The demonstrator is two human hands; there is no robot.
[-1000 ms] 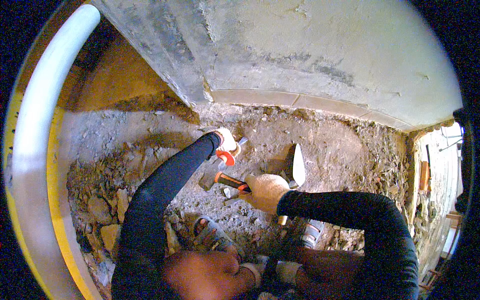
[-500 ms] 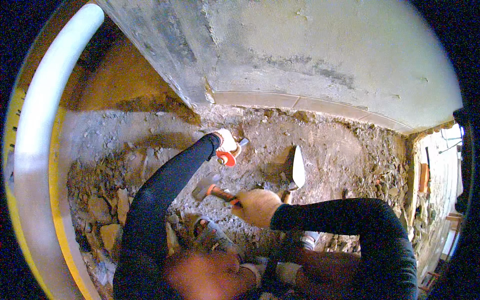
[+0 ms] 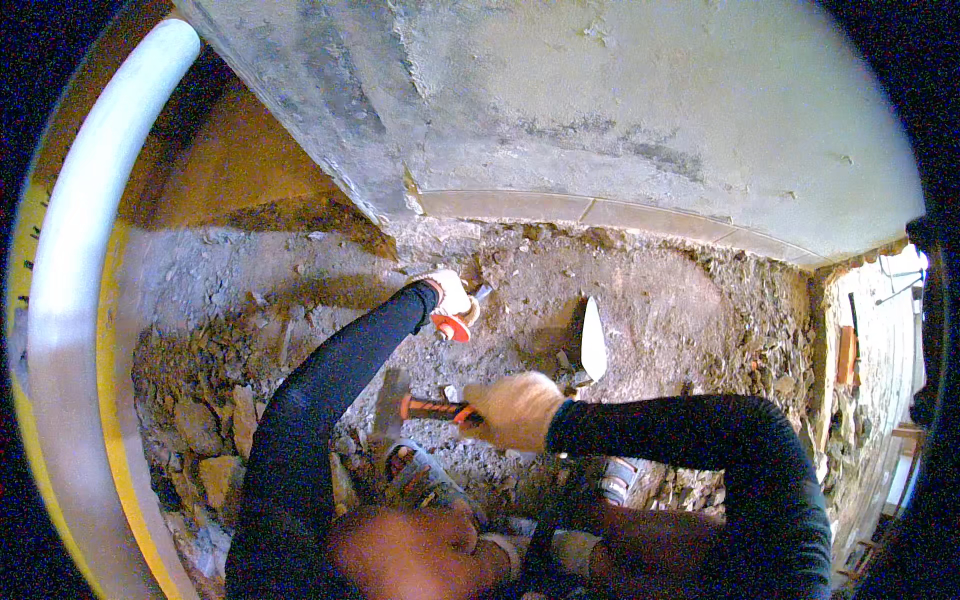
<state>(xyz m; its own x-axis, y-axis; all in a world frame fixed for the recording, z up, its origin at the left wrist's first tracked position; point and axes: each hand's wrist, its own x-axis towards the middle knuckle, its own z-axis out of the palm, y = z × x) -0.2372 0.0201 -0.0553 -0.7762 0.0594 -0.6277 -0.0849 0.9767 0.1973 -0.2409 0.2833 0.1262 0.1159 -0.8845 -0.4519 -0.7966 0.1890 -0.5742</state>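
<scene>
My left hand point(image 3: 453, 290), in a pale work glove, is closed around a chisel point(image 3: 482, 293) with a round red-orange hand guard point(image 3: 452, 327). The chisel's metal end points away toward the dirt near the wall's foot. My right hand point(image 3: 516, 412), also gloved, grips a hammer point(image 3: 432, 408) by its black-and-orange handle. Its head, smeared by motion, is to the left of that hand, nearer to me than the chisel and apart from it. Right of the chisel, a trowel point(image 3: 594, 342) with a pale pointed blade rests on the dirt.
A plastered wall point(image 3: 640, 100) with a tile strip point(image 3: 540, 204) along its foot rises ahead. Broken stones point(image 3: 219, 478) lie at the left. A thick white pipe point(image 3: 72, 270) curves along the left side. My sandalled feet point(image 3: 425, 472) are close below the hammer.
The hammer's head has swung toward me and slightly left, farther from the chisel. My left hand keeps the chisel in nearly the same place. The trowel lies as before.
</scene>
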